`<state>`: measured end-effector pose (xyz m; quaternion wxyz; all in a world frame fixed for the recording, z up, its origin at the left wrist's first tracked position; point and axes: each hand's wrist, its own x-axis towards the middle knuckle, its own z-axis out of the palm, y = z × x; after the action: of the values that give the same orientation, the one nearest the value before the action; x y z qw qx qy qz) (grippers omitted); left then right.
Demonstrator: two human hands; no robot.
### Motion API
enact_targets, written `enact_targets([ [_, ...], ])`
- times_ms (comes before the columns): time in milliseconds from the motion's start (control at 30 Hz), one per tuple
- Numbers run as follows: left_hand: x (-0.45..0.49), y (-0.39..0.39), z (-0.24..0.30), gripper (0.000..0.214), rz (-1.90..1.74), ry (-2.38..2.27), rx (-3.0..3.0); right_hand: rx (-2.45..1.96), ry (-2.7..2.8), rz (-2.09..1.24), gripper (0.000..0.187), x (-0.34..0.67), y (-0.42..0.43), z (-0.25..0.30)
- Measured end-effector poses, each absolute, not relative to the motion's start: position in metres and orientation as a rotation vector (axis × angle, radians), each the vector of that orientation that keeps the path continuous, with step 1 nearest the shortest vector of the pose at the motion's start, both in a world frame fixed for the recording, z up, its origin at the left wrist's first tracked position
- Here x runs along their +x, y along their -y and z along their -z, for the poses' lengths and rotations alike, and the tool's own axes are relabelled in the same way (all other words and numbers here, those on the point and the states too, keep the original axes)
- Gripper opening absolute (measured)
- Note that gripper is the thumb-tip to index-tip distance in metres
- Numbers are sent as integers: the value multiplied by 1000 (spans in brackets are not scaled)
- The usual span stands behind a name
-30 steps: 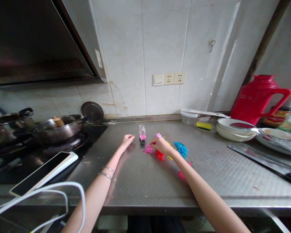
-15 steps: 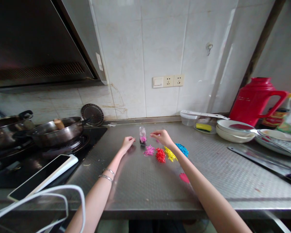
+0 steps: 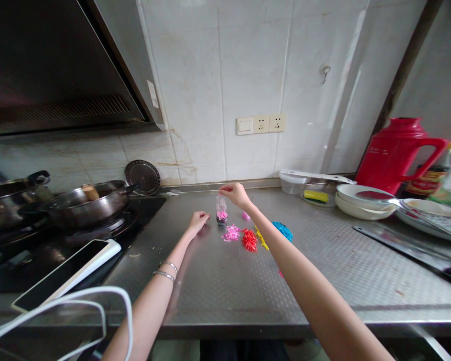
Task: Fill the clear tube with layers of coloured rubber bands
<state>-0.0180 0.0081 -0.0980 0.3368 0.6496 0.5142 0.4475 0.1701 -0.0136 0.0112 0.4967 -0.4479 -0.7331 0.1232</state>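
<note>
While our right hand (image 3: pixel 236 193) hovers just over the mouth of the small clear bottle (image 3: pixel 221 207), its fingertips are pinched together and point down at the opening. Whether a band sits between them is too small for us to tell. The bottle stands upright on the steel counter (image 3: pixel 225 286), toward the back wall, with a layer of pink bands at its bottom. Our left hand (image 3: pixel 199 221) rests on the counter just left of the bottle, apart from it, curled into a loose fist with nothing showing in it.

Just in front of the bottle lie small heaps of rubber bands in a row: the pink heap (image 3: pixel 231 233), the red heap (image 3: pixel 248 240), the yellow heap (image 3: pixel 260 237) partly under our right forearm, and the blue heap (image 3: pixel 283 230). A small pink cap (image 3: pixel 245 215) lies between the bottle and the heaps.

To the left we see a wok (image 3: pixel 86 201) on the stove and a phone (image 3: pixel 65 274) at its near edge. At the right stands a red thermos (image 3: pixel 398 153).
</note>
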Motion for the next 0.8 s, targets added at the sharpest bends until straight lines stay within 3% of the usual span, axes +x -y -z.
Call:
enact_targets([
  [300, -18, -6, 97, 24, -1176, -1323, 1712, -1091, 1831, -283, 16, 170, 13, -5],
  [600, -17, -9, 94, 24, -1300, -1304, 1718, -1128, 1680, -261, 30, 203, 41, 12],
  [800, -16, 8, 61, 27, -1390, -1202, 1776, -1218, 1562, -270, 39, 234, 64, 40],
])
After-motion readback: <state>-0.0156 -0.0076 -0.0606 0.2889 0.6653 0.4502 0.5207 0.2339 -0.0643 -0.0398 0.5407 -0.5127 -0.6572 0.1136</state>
